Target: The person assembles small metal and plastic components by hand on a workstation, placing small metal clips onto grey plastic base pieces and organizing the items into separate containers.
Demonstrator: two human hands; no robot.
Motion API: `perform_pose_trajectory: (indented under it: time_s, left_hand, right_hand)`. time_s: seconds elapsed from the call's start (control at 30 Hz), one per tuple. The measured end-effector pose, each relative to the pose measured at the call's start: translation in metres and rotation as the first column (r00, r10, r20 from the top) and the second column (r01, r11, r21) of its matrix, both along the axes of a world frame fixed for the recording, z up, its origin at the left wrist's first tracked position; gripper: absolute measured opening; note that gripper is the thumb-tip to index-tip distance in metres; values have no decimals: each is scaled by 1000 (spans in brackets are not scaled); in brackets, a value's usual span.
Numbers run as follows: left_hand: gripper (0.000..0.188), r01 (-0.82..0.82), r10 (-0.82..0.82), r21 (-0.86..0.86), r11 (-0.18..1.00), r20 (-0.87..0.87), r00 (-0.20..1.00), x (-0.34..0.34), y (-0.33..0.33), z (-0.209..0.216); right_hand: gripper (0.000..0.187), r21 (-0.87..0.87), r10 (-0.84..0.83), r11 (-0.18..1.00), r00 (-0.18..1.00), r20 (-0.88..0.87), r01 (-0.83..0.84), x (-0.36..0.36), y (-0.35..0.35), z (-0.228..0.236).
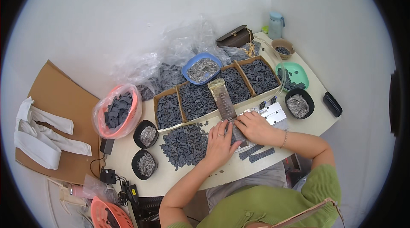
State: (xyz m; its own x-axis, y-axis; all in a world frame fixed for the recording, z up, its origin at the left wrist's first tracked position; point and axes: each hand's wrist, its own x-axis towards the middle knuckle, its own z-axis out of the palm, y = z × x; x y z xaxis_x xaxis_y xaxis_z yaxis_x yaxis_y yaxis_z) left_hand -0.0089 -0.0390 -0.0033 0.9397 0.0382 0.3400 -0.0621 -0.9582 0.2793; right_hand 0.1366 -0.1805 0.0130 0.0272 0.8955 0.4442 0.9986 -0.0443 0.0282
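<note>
A long jig with a brownish clear cover point(223, 100) runs from the divided box toward me, a dark slotted strip point(238, 136) lying along its near end. My left hand point(219, 144) lies along the left side of this strip, fingers stretched out and thumb apart. From the right, my right hand point(256, 128) reaches over the strip with its fingers bent together, and its fingertips are close to the left ones. Anything small between the right fingertips is hidden. Right of that hand sits a silver metal block point(273, 113) with thin tubing. Two dark toothed strips point(262, 155) lie nearby.
A cardboard box point(183, 122) with compartments of small dark grey parts stands behind a loose pile point(184, 146). Black bowls point(146, 164) point(299, 103) and a blue basin point(201, 68) hold metal pins. A green bowl point(293, 76) and a pink basket point(117, 111) hold dark parts.
</note>
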Motion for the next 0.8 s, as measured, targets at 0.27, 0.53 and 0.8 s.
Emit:
perform_pose_trajectory:
  time_s: [0.27, 0.53, 0.8]
  left_hand:
    - [70, 26, -23, 55, 998, -46, 999, -13, -10, -1]
    - [70, -3, 3, -3, 1000, -22, 1000, -19, -21, 3]
    - [70, 2, 5, 92, 996, -74, 997, -24, -23, 2]
  right_hand:
    - [36, -42, 39, 998, 999, -8, -39, -9, -17, 3]
    - [34, 19, 57, 998, 990, -129, -55, 1, -18, 6]
    - [31, 6, 77, 997, 984, -160, -77, 5, -13, 0]
